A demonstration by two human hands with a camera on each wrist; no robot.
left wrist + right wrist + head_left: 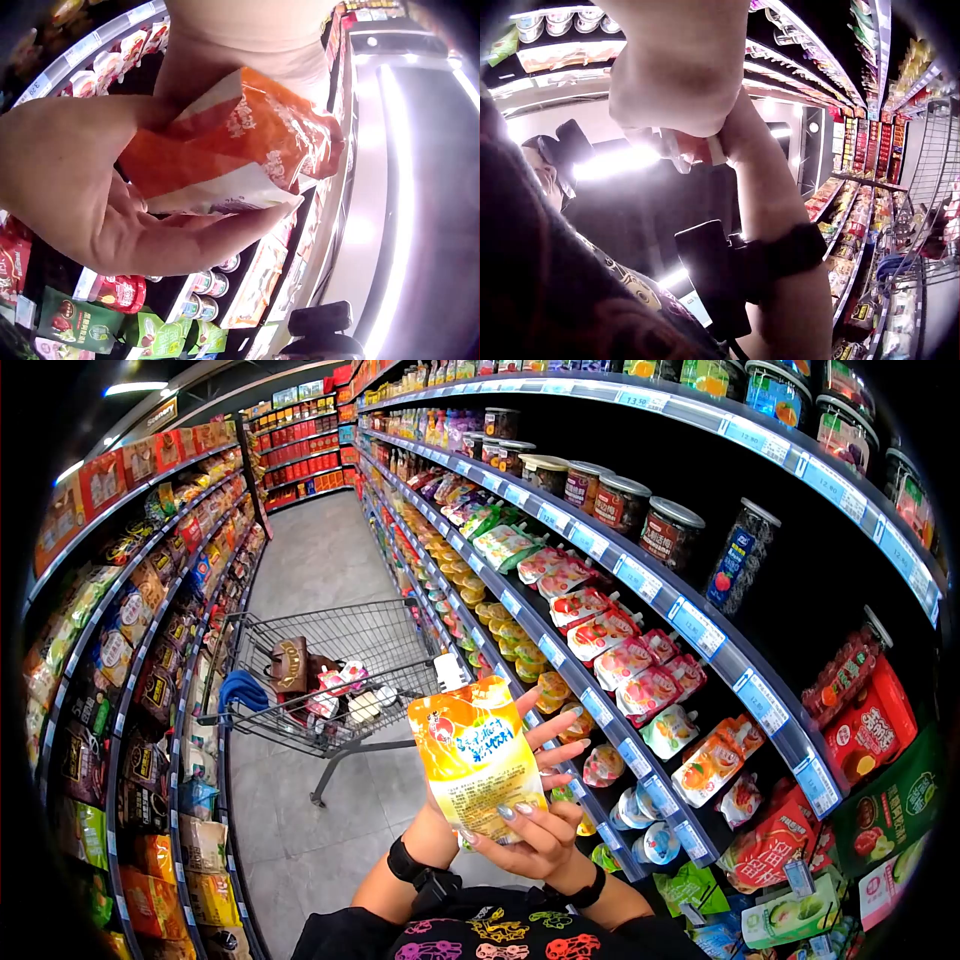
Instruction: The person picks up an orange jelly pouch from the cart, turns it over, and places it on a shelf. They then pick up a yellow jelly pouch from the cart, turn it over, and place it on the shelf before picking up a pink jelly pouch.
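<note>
A yellow and orange spouted pouch with a white cap is tilted up in front of the chest in the head view, its printed side facing the head camera. Behind it lies my left hand, its fingers straight and spread past the pouch's right edge, the palm mostly covered. My right hand pinches the lower right corner. In the left wrist view the pouch shows an orange and white side between the hands. Only a small part of the pouch shows below the hand in the right wrist view.
A wire shopping cart stands ahead in the aisle, holding a brown handbag and several packages. Blue cloth hangs at its handle. Shelves of spouted pouches, jars and bags line the right; bagged goods line the left.
</note>
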